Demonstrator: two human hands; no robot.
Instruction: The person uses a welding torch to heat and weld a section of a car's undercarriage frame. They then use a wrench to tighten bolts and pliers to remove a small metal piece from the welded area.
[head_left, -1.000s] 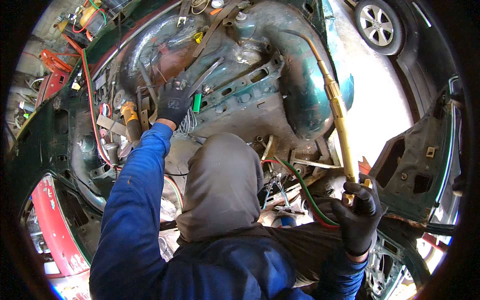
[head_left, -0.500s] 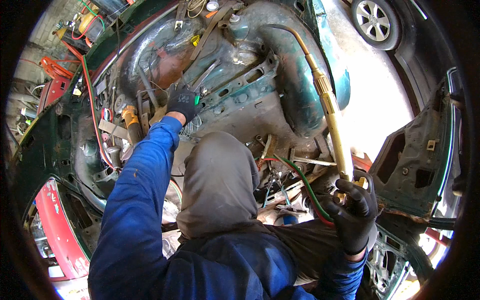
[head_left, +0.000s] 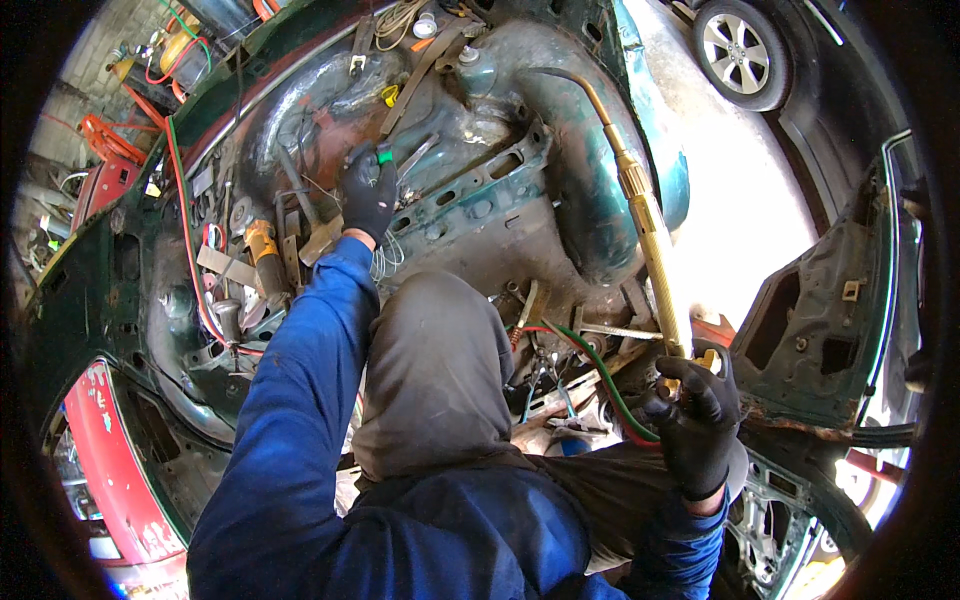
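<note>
My right hand (head_left: 700, 425), in a black glove, is closed round the valve end of a long brass gas torch (head_left: 656, 245). The torch points up and away, its thin bent tip over the dark green rounded wheel housing. From near its lower end run a green and a red hose (head_left: 615, 395). Also black-gloved, my left hand (head_left: 368, 195) is closed, with a small bright green piece (head_left: 385, 157) showing at its fingertips; the rest of that piece is hidden. Beside the left hand lie metal strips and thin wire (head_left: 387, 255).
Left of the left hand lie a yellow angle grinder (head_left: 264, 255) and a hammer (head_left: 320, 240). Pliers (head_left: 545, 380) and other tools lie below the torch. Green car body panels (head_left: 450, 195) surround me. A dark car's wheel (head_left: 742, 52) stands at upper right.
My left hand has turned, so the green piece now shows at its upper end instead of its lower side. The torch and right hand have shifted slightly left in the picture.
</note>
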